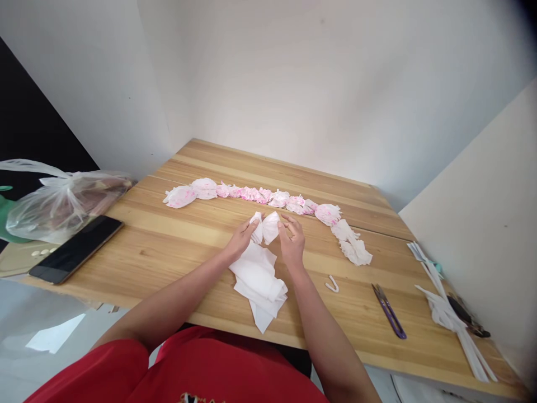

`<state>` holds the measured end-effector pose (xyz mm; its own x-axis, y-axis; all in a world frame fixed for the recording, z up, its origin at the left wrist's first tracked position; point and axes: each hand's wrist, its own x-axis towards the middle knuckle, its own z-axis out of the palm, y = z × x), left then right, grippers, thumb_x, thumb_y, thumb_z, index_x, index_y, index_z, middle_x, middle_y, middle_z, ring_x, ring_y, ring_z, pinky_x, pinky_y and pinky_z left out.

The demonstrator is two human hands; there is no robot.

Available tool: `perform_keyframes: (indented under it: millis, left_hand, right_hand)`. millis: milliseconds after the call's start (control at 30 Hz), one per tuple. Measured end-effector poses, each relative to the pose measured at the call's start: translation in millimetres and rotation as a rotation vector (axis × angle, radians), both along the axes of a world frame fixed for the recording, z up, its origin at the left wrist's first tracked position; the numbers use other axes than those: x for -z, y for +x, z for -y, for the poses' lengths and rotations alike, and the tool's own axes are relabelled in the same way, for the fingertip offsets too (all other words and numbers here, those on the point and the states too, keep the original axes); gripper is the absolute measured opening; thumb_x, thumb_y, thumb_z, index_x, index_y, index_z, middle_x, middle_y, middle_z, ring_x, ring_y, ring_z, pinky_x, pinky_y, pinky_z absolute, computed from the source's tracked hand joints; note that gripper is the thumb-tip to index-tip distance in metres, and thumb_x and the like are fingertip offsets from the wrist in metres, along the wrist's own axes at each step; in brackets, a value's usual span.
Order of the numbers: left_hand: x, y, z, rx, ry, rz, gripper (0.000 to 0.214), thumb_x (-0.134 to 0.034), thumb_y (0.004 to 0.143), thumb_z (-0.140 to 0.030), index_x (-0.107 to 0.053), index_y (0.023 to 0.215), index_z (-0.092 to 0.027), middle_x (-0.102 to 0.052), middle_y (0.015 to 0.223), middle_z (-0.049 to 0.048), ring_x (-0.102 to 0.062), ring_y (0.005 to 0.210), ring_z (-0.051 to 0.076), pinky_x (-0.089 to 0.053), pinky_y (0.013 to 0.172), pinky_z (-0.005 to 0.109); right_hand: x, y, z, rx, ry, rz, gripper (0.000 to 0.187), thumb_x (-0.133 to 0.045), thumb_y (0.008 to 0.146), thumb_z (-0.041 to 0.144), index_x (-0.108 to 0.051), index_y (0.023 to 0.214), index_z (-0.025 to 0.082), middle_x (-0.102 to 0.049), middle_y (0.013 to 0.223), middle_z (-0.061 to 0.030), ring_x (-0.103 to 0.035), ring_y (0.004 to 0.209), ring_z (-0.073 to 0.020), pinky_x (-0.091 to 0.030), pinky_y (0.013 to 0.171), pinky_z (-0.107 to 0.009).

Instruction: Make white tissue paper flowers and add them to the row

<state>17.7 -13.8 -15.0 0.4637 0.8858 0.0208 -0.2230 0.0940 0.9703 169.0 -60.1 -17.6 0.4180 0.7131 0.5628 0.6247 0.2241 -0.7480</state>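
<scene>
Both of my hands work a piece of white tissue paper [265, 228] gathered into a bow shape above the wooden table [168, 246]. My left hand [240, 240] pinches its left side and my right hand [291, 242] pinches its right side. Under my hands lies a loose pile of white tissue sheets [259, 282]. Beyond them a curved row of pink-and-white tissue flowers [255, 196] stretches across the table, ending in a plain white crumpled piece [352, 245] at the right.
A black phone [78, 249] lies at the left edge beside a tied clear plastic bag [62, 198]. Purple thread snips [389, 310] and a small white twist [333, 284] lie right of me. White strips [451, 305] sit by the right wall.
</scene>
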Motion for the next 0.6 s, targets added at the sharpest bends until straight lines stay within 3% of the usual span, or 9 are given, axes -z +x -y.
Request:
perform_keyframes:
  millis: [333,600]
  left_hand:
    - [1.2,0.1,-2.1,-0.003,-0.034,0.020,0.055,-0.054,0.087,-0.050,-0.057,0.131,-0.017,-0.056,0.136,0.0098,-0.051,0.125,0.029,-0.039,0.105,0.039]
    - [6.1,0.5,-6.9,-0.013,0.003,0.007,0.057,-0.053,0.087,-0.050,-0.050,0.135,-0.019,-0.056,0.135,0.0090,-0.051,0.124,0.027,-0.041,0.101,0.036]
  right_hand:
    - [-7.2,-1.4,6.5,-0.157,0.015,-0.065,0.029,-0.045,0.094,0.033,-0.071,0.085,0.022,-0.065,0.119,-0.0065,-0.055,0.115,-0.0208,-0.040,0.102,-0.042]
    - [-6.5,0.7,3.2,-0.108,-0.055,0.007,0.017,-0.057,0.087,0.030,-0.070,0.080,0.022,-0.064,0.119,-0.0068,-0.054,0.116,-0.0221,-0.038,0.103,-0.044]
